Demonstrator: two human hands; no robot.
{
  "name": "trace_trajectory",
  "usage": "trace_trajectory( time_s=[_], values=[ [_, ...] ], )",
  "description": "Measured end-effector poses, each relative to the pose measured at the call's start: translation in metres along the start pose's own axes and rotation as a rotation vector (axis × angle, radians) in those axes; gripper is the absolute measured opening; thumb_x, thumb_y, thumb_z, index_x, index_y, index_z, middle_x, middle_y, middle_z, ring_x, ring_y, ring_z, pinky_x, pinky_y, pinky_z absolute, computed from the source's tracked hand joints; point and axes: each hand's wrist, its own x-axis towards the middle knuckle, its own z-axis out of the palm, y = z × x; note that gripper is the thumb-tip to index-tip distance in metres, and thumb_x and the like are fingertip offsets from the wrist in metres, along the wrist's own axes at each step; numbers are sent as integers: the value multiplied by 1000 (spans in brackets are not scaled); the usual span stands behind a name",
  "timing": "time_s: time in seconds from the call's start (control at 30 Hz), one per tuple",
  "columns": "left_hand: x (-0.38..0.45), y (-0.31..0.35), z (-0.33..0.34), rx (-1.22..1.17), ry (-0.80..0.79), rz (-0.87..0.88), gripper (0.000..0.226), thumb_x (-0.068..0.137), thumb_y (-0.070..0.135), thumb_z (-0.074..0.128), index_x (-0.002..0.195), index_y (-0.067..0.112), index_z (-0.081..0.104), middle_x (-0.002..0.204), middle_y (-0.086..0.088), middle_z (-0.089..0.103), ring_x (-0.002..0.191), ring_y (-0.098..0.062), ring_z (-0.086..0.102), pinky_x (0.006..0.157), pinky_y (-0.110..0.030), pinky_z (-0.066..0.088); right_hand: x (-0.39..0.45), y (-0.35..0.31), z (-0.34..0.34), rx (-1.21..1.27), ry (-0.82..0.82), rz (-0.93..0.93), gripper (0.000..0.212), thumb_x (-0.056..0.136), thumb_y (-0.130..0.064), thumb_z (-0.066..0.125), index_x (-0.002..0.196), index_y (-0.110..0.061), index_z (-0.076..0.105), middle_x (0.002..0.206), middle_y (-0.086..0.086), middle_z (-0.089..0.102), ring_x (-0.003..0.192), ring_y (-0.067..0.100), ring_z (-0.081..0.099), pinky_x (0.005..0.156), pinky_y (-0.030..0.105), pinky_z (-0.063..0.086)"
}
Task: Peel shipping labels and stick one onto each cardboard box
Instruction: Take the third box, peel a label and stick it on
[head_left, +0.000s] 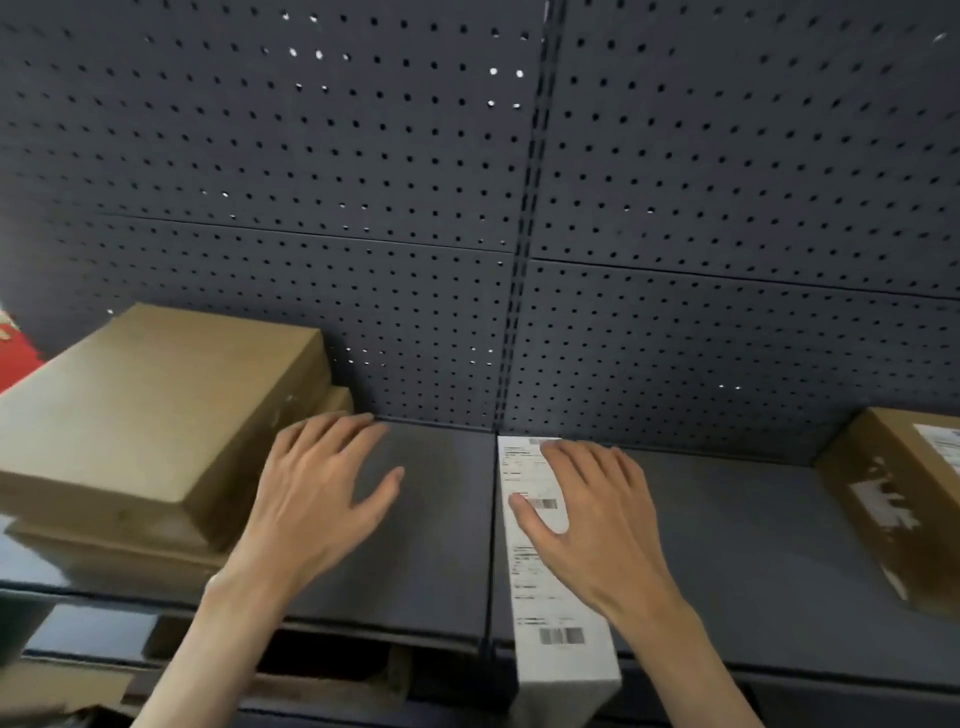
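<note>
Our right hand (587, 509) lies flat and open on the label strip (550, 582), gripping nothing; our left hand (322, 488), also open and empty, hovers by the stacked boxes (156, 415). The strip overhangs the shelf (753, 571) edge, so we judge a careless pull could slide it off. A labelled box (904, 499) sits well right; bare shelf between gives us room

Dark shelf (727, 561) — boxes (156, 415), label strip (556, 623).
</note>
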Motion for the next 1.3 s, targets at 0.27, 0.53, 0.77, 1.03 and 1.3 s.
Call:
trace_trajectory(
  time_s=[0.27, 0.53, 0.77, 1.03, 1.3],
  values=[
    [-12, -129, -68, -40, 30, 40, 51, 91, 59, 47, 125, 26, 67, 130, 7, 65, 123, -20, 55, 103, -39, 36, 28, -154, 24, 18, 16, 8, 69, 93, -69, 41, 134, -19, 64, 136, -3, 65, 129, 21, 56, 116, 44, 37],
    [-22, -253, -112, -137, 148, -52, 46, 90, 61, 49, 115, 30, 72, 126, 12, 67, 121, -16, 57, 103, -40, 36, 40, -275, 39, 120, 20, -11, 70, 94, -72, 37, 138, -23, 61, 141, -8, 60, 133, 13, 49, 118, 37, 32],
    [-39, -356, -110, -234, 90, -284, 56, 84, 67, 40, 124, 34, 63, 135, 6, 61, 124, -28, 53, 102, -50, 37, 36, -331, 52, 443, -12, 116, 76, 92, -78, 35, 146, -28, 51, 151, -17, 47, 138, 1, 42, 117, 34, 35],
    [-45, -385, -80, -1056, 60, -468, 46, 85, 42, 72, 129, 41, 60, 135, 6, 64, 127, -14, 57, 109, -40, 43, 20, -386, 74, 1162, 69, 479, 85, 75, -66, 74, 150, -43, 39, 148, -28, 47, 138, -8, 42, 116, 29, 39],
    [-52, -361, -59, -1346, 108, -548, 48, 70, 51, 66, 118, 45, 69, 123, 19, 70, 118, -5, 59, 105, -33, 41, 22, -404, 83, 1468, 116, 576, 106, 63, -60, 85, 153, -43, 33, 140, -25, 57, 129, -4, 55, 113, 34, 45]
  ],
)
